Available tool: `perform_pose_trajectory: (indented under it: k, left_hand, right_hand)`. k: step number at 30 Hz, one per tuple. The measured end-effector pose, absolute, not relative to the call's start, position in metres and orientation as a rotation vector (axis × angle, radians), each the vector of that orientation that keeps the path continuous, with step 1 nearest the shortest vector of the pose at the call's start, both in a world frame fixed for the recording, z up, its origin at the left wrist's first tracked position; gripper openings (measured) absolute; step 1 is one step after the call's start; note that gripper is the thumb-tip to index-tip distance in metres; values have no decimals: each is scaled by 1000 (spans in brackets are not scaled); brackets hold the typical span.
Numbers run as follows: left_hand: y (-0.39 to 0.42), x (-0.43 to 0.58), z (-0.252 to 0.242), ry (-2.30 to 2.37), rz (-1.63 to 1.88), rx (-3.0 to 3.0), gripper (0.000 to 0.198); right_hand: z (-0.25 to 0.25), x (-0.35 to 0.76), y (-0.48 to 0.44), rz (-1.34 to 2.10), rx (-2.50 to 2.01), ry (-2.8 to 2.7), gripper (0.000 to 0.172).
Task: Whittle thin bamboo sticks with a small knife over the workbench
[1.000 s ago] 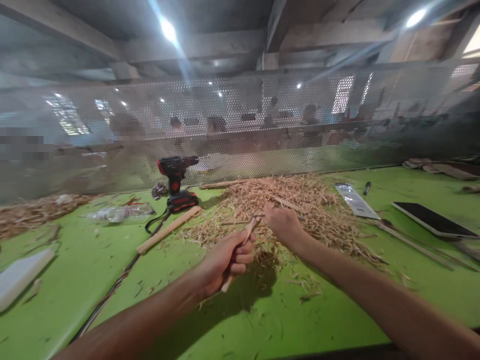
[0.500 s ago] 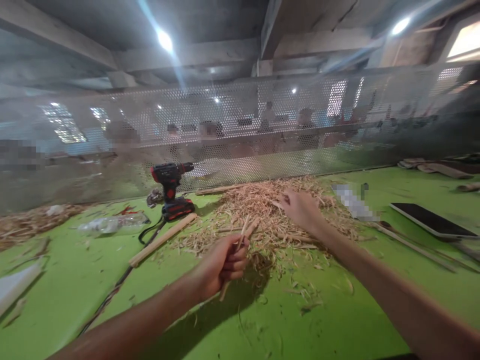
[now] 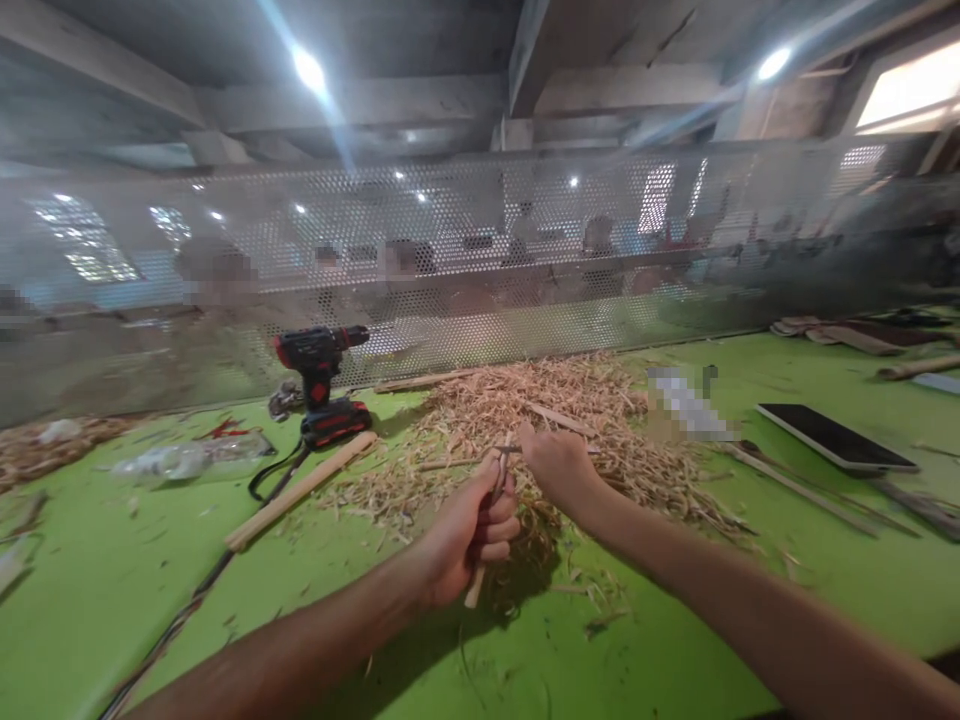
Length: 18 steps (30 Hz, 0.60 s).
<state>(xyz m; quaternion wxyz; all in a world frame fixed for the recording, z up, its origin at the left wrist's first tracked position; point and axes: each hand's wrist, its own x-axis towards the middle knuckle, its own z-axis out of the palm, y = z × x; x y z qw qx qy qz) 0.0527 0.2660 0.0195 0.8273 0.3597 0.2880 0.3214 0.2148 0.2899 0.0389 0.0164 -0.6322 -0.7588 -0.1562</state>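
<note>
My left hand (image 3: 474, 530) is closed in a fist around a thin wooden stick (image 3: 475, 592) whose lower end pokes out below the fist. My right hand (image 3: 556, 467) is closed just to the right and above it, gripping a thin dark blade-like tool (image 3: 504, 450) whose tip meets the stick's upper end. Both hands hover over a heap of pale wood shavings (image 3: 547, 415) on the green table (image 3: 150, 560).
A red and black cordless drill (image 3: 319, 380) stands at the back left beside a long wooden stick (image 3: 300, 490) and a crumpled clear bag (image 3: 184, 460). A dark tablet (image 3: 832, 437) and thin rods (image 3: 795, 485) lie to the right. A perforated metal screen (image 3: 480, 260) borders the table.
My right hand, which had swung out over the shavings half a second ago, has come back to the stick's tip. The left hand kept its grip and shifted slightly right.
</note>
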Motion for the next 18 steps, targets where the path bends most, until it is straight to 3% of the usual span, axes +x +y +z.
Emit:
perform_pose_trajectory:
  k: [11,18]
  left_hand:
    - [255,48,26,552,523,814,35]
    - [269,48,14,608,752,844,37]
  right_hand:
    - [50,269,322,-366,-2282,-2010,28]
    - [56,244,299,-344,-2018,-2146,30]
